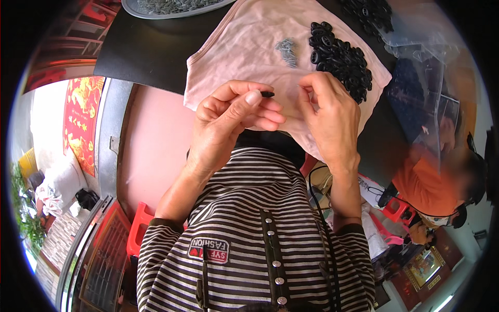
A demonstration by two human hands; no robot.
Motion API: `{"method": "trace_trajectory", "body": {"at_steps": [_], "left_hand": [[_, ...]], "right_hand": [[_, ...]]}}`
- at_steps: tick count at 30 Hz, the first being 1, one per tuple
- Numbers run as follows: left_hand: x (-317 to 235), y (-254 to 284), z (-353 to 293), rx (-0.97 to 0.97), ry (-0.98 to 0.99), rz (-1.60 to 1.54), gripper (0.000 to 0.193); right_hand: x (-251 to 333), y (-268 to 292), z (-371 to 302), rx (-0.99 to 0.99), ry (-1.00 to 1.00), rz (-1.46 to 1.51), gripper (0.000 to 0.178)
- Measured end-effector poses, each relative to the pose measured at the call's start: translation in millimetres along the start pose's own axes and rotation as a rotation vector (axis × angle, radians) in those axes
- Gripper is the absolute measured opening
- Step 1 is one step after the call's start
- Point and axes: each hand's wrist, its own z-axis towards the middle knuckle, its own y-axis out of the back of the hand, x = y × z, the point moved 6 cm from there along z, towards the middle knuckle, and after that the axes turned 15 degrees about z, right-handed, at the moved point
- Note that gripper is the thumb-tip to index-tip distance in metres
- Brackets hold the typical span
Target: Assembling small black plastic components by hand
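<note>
A small black plastic piece [267, 94] sticks out between the thumb and forefinger of my left hand [223, 112], its other fingers loosely curled. To the right, apart from it, my right hand [332, 112] has its thumb and forefinger brought together; whatever they may pinch is too small to make out. Both hands are over a pale pink cloth [228, 57] on the dark table. Beyond them on the cloth lie a small heap of thin silvery metal bits [287, 52], like tiny springs, and a larger pile of black oval plastic pieces with holes [340, 62], resembling cord-lock parts.
A tray [171, 14] of silvery bits stands on the dark table [140, 52] at the far left. More black pieces [366, 15] and clear plastic bags [431, 47] lie far right. A person in an orange top [429, 179] is at the right, near a red stool [399, 210].
</note>
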Motion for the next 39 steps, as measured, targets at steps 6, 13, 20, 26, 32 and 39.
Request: {"method": "trace_trajectory", "body": {"at_steps": [6,13,20,26,32,39], "left_hand": [[2,-7,6,-0.006,-0.03,0.069,0.023],[3,-13,9,-0.014,-0.006,0.035,0.028],[8,-20,15,0.025,-0.019,0.01,0.019],[12,-20,19,0.001,-0.005,0.076,0.016],[14,-25,21,0.0,0.015,0.079,0.017],[16,-24,19,-0.017,0.002,0.088,0.016]], "right_hand": [[5,-10,5,0.204,0.063,-0.185,0.015],[-9,-9,1,0.151,0.043,0.064,0.013],[-20,0,-7,0.002,0.068,0.164,0.013],[-26,14,-15,-0.154,-0.141,0.658,0.01],[-19,14,-19,-0.15,-0.085,0.815,0.009],[-19,11,-21,-0.12,-0.109,0.806,0.009]]}}
